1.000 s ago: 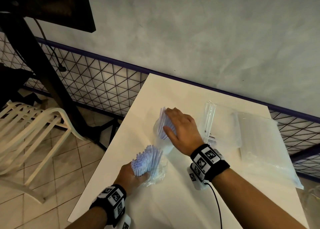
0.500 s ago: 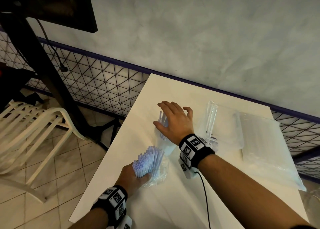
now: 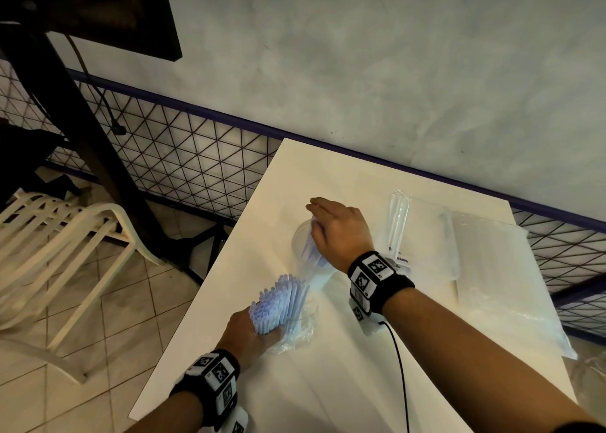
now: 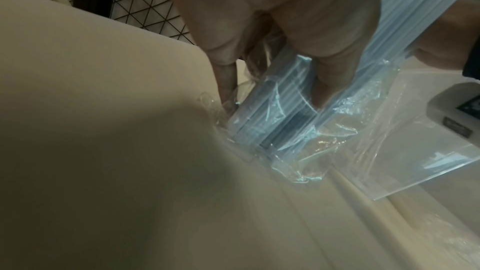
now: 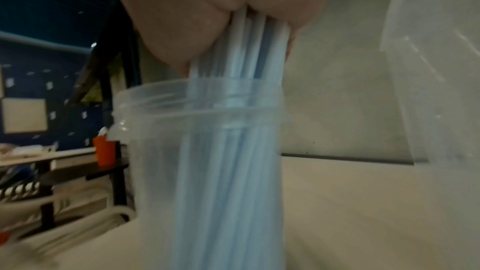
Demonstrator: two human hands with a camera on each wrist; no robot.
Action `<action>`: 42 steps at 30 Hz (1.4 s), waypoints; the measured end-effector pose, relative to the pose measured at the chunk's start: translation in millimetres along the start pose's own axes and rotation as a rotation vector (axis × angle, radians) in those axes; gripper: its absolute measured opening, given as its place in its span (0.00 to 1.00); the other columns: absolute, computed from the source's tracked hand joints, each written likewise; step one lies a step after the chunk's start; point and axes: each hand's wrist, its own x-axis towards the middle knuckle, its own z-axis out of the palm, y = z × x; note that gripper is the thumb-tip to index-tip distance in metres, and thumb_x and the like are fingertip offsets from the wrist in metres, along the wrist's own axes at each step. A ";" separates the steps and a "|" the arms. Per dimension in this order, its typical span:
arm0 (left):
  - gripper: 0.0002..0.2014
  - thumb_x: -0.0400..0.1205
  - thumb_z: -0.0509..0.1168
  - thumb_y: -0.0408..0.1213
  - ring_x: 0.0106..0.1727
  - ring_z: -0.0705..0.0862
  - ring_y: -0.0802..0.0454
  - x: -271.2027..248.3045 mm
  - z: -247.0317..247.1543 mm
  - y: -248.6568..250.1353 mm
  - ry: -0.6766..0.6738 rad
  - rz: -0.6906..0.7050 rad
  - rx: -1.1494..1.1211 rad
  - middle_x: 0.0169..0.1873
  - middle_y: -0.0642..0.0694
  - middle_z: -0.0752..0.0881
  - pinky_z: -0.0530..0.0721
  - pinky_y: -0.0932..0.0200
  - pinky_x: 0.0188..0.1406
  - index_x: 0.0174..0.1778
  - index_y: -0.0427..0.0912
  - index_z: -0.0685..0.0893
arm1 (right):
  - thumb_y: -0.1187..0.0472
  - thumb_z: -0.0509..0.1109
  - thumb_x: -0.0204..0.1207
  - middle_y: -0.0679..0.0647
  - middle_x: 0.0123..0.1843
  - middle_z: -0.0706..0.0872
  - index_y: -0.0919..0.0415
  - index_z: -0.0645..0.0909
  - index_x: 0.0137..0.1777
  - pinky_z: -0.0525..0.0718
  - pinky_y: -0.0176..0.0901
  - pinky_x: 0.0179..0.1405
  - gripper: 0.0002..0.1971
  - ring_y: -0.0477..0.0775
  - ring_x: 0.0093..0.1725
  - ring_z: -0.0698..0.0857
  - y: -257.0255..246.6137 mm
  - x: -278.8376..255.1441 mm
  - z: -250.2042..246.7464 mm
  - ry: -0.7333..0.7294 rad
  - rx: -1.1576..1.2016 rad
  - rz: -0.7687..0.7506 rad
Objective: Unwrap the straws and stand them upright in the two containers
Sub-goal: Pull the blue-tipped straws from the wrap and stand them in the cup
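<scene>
A few pale blue plastic straws [image 5: 241,52] are being gripped by the right hand [image 3: 341,232], their long axis upright, directly above and already entering the clear round plastic container [image 5: 197,151] standing on the white surface [image 3: 328,367]; the remaining bundle [image 3: 282,304] is being clasped by the left hand [image 3: 249,337], nearer the body.

Grey plaster wall [image 3: 393,71] behind the white bench [image 3: 328,383]. Black lattice fence [image 3: 183,157] below. Tiled floor [image 3: 108,301]; white slatted chair [image 3: 59,235] left. Lighting dim.
</scene>
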 end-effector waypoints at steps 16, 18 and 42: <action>0.19 0.70 0.78 0.35 0.44 0.83 0.69 2.8 2.6 -1.0 0.015 0.047 0.045 0.41 0.60 0.85 0.78 0.73 0.41 0.41 0.63 0.78 | 0.59 0.76 0.72 0.40 0.70 0.76 0.48 0.69 0.79 0.77 0.28 0.42 0.35 0.47 0.49 0.81 -43.3 -77.2 -54.3 -0.310 0.658 0.015; 0.19 0.70 0.78 0.35 0.44 0.82 0.69 2.5 3.0 0.6 0.012 0.055 0.057 0.41 0.62 0.85 0.77 0.72 0.42 0.41 0.63 0.77 | 0.55 0.78 0.71 0.37 0.69 0.76 0.44 0.64 0.81 0.73 0.25 0.42 0.40 0.47 0.47 0.80 -43.8 -90.5 -42.5 -0.382 0.650 0.081; 0.15 0.66 0.77 0.39 0.47 0.88 0.60 2.4 5.4 -7.8 -0.020 0.027 0.004 0.45 0.56 0.89 0.82 0.66 0.47 0.43 0.60 0.82 | 0.46 0.71 0.70 0.51 0.40 0.85 0.54 0.84 0.39 0.82 0.52 0.43 0.11 0.51 0.39 0.83 -49.5 -100.5 3.8 -0.373 0.616 0.180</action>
